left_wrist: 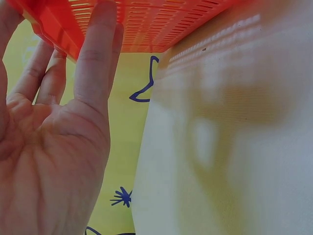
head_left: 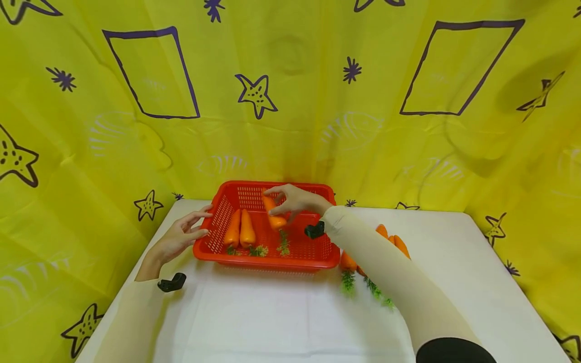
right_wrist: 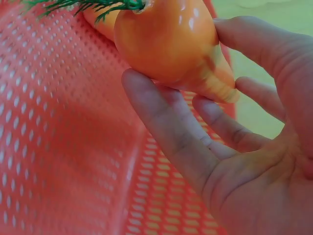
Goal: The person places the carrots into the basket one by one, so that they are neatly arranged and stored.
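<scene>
My right hand (head_left: 297, 199) pinches an orange carrot (head_left: 275, 220) with a green leafy top, inside the red perforated basket (head_left: 272, 263). In the right wrist view, thumb and fingers lie on either side of this carrot (right_wrist: 166, 41), its top pointing left. Two more carrots, a left one (head_left: 233, 229) and a right one (head_left: 247, 229), lie side by side in the basket's left half. My left hand (head_left: 177, 238) is at the basket's left end, fingers extended and touching its rim. From the left wrist view, the palm (left_wrist: 49, 152) faces the camera below the basket wall (left_wrist: 146, 29).
Several carrots (head_left: 348, 261) with green tops lie right of the basket, partly hidden by my right forearm. The basket stands on a white table (head_left: 254, 312). A yellow patterned curtain (head_left: 299, 91) hangs close behind the basket and along both sides.
</scene>
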`<state>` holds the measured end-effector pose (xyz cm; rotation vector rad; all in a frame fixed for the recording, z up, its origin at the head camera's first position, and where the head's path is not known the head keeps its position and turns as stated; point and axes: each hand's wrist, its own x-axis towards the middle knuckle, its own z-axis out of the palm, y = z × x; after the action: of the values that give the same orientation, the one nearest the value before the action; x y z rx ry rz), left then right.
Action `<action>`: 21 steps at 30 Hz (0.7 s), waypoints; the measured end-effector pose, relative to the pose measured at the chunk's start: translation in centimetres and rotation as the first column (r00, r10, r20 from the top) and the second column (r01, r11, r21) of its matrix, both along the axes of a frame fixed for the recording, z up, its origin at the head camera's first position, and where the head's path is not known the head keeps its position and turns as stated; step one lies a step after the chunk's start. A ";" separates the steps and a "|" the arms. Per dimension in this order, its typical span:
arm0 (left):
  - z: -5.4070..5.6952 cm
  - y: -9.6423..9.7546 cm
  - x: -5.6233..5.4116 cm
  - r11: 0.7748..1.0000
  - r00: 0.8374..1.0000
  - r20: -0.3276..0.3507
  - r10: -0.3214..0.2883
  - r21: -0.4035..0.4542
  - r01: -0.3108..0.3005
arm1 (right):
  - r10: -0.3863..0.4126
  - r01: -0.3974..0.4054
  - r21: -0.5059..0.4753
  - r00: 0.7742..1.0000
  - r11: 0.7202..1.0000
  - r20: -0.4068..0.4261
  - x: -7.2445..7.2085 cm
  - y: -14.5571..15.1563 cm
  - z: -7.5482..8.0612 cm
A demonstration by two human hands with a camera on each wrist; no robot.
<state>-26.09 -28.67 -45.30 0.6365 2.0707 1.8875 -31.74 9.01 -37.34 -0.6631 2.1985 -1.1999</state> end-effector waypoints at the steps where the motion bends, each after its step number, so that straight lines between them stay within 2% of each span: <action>1: 0.0 0.0 0.0 1.000 1.000 -0.001 0.000 0.005 0.000 | -0.004 0.004 0.001 1.000 1.000 0.006 -0.1 -0.5 -0.4; 11: 0.0 0.0 -0.1 1.000 1.000 -0.016 -0.020 0.013 0.020 | -0.042 0.039 0.037 0.996 0.999 0.079 -1.1 -3.8 -3.7; 17: -0.1 0.0 -0.1 1.000 1.000 -0.009 -0.010 0.016 0.010 | -0.076 0.072 0.040 0.989 0.997 0.129 -1.6 -4.7 -4.9; 21: -0.1 0.0 -0.1 1.000 0.999 -0.029 -0.017 0.012 0.018 | -0.083 0.077 0.044 0.984 0.996 0.159 -1.6 -5.2 -5.3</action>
<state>-26.19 -28.70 -45.43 0.6867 2.0656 1.8943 -33.35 3.84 -42.67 -0.4503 2.1244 -1.2044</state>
